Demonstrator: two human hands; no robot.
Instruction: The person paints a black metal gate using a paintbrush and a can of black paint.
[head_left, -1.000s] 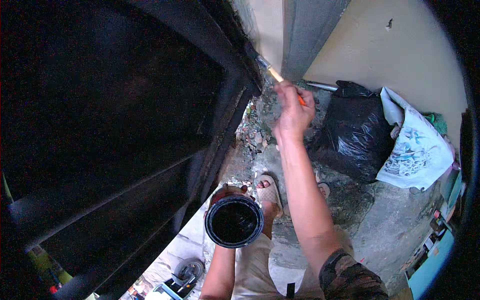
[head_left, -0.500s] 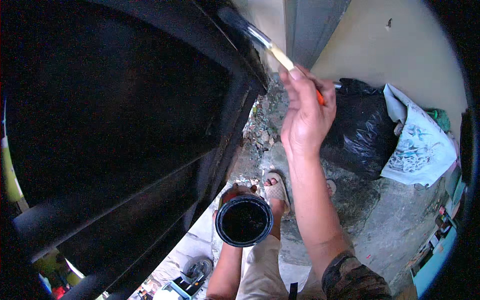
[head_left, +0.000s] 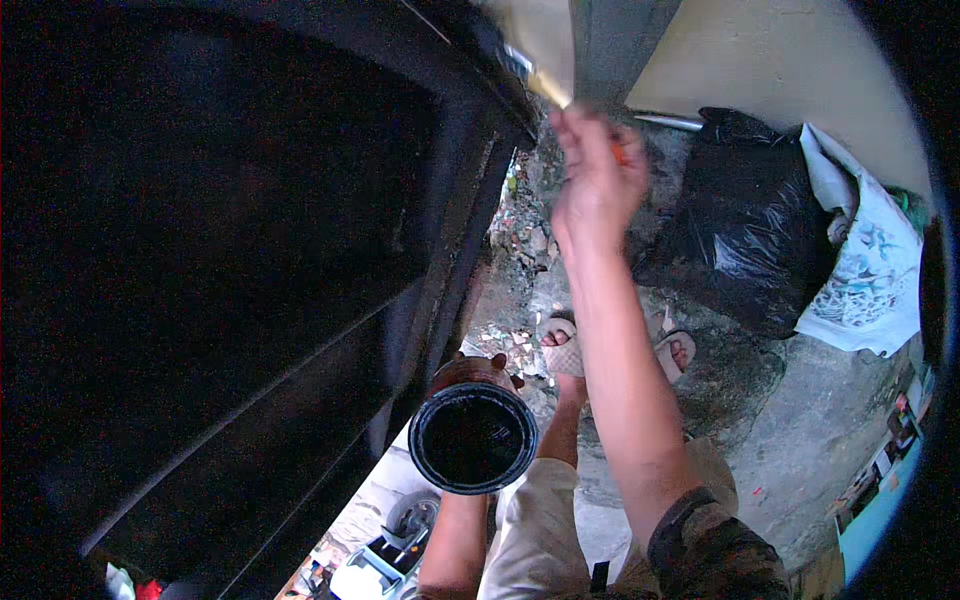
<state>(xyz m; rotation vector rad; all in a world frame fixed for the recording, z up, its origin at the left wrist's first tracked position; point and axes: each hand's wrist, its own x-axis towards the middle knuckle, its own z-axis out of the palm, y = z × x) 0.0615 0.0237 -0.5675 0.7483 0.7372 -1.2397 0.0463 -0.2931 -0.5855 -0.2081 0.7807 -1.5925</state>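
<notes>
My right hand (head_left: pixel 600 180) is closed round the handle of a paintbrush (head_left: pixel 545 85), raised at the upper middle. The brush has a pale handle with an orange end and a metal band; its bristles are dark and hard to tell from the black panelled surface (head_left: pixel 470 75) at their tip. Whether they touch it I cannot tell. My left hand (head_left: pixel 500 366) grips an open paint can (head_left: pixel 472 440) from beneath and behind, its fingertips showing past the far side. Dark paint lies inside the can, and its rim is coated black.
A black plastic bag (head_left: pixel 750 230) and a white printed sheet (head_left: pixel 870 270) lie by the beige wall (head_left: pixel 790 60) at right. Rubble (head_left: pixel 520 235) lines the concrete floor beside the panel. My sandalled feet (head_left: pixel 562 345) stand below. A wheeled vehicle (head_left: pixel 385 560) shows at lower left.
My right hand with the brush has moved slightly up and left. The can appears a little further left and larger. The view has shifted, and both my feet now show.
</notes>
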